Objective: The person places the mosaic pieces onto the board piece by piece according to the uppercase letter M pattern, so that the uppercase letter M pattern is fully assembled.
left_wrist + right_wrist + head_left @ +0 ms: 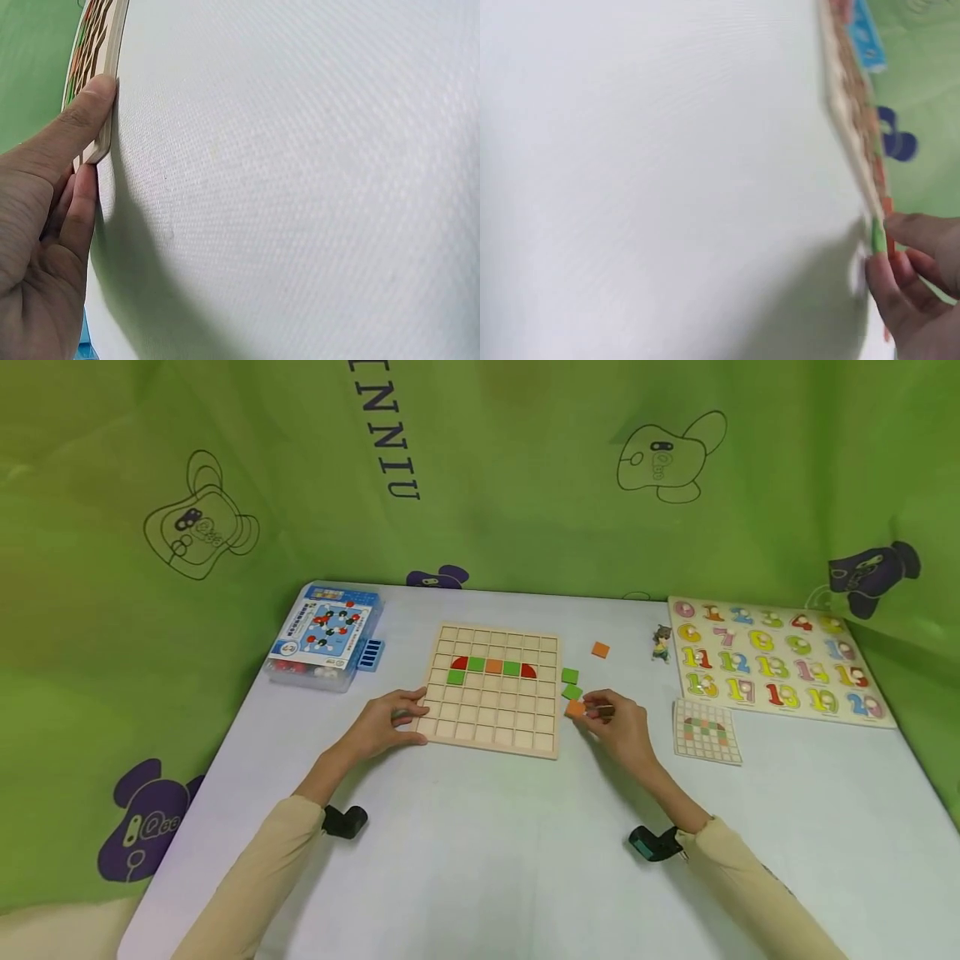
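Observation:
A wooden grid board (491, 710) lies on the table, holding green, orange and red pieces near its upper middle. My left hand (378, 725) holds the board's lower left edge; in the left wrist view the thumb (94, 101) lies along its rim, with fingers at the corner. Just right of the board, my right hand (625, 727) pinches an orange square tile (574, 709). Two green square tiles (570, 676) lie close beyond the fingertips. One green tile (877, 234) shows beside the fingers in the right wrist view. Part of the grip is hidden.
A printed pattern card (707, 732) lies to the right, below a number puzzle board (772, 660). A small figure (661, 643) and another orange tile (601, 649) lie farther back. At the left stands a clear box (322, 635) beside a blue piece (371, 655).

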`<state>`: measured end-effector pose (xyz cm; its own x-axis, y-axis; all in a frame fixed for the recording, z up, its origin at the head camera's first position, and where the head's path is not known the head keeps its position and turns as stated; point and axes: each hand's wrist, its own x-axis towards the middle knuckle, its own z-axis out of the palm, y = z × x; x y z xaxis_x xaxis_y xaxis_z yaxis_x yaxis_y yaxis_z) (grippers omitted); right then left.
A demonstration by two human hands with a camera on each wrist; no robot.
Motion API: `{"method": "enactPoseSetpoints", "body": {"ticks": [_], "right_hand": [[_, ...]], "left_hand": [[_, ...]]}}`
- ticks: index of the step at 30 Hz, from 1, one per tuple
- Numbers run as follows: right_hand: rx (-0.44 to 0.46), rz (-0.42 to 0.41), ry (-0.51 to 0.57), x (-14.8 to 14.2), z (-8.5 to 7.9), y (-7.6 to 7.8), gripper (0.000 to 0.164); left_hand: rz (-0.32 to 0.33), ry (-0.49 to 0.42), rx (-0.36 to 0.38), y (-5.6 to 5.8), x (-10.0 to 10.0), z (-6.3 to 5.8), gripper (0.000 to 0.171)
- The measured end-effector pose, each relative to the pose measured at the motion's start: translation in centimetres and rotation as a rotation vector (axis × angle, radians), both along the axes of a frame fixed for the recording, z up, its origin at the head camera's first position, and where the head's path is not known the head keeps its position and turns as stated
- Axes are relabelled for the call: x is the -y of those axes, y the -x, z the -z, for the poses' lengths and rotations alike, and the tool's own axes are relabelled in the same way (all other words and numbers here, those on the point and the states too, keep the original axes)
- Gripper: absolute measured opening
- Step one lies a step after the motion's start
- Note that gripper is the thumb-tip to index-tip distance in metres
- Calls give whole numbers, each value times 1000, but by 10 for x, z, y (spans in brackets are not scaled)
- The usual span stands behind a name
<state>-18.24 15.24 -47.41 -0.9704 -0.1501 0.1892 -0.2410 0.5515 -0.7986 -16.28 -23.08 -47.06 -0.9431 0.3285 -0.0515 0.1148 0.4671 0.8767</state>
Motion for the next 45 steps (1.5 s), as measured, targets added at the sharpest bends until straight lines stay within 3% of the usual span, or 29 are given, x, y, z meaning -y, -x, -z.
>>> {"method": "enactPoseSetpoints", "body": {"ticks": [5,10,19,23,29,32,36,39,42,45], "right_hand": [[61,-11,156,0,-8,0,30],[134,28,306,8,-9,-2,32],[194,68,437,48,-5,-2,35],[189,38,457,74,-6,-1,33],[138,-23,469,108,-23,-8,31],[46,-46,423,120,-12,-3,30],[-64,-57,329,134,8,8,28],[-85,-65,279,142,8,10,29],[-81,-79,249,148,7,12,29],[-68,-92,234,152,8,13,29]], "left_hand": [[1,20,-20,1,3,2,48],[13,25,-38,2,4,3,41],[-4,42,-46,0,2,2,38],[-28,56,-54,-1,1,0,39],[-37,53,-45,0,0,-2,39],[-42,59,-45,0,0,-2,38],[-48,66,-38,-6,-5,-18,36],[-42,61,-24,-12,-10,-32,36],[-33,54,-30,-13,-11,-33,36],[-34,42,-36,-8,-7,-19,37]]}}
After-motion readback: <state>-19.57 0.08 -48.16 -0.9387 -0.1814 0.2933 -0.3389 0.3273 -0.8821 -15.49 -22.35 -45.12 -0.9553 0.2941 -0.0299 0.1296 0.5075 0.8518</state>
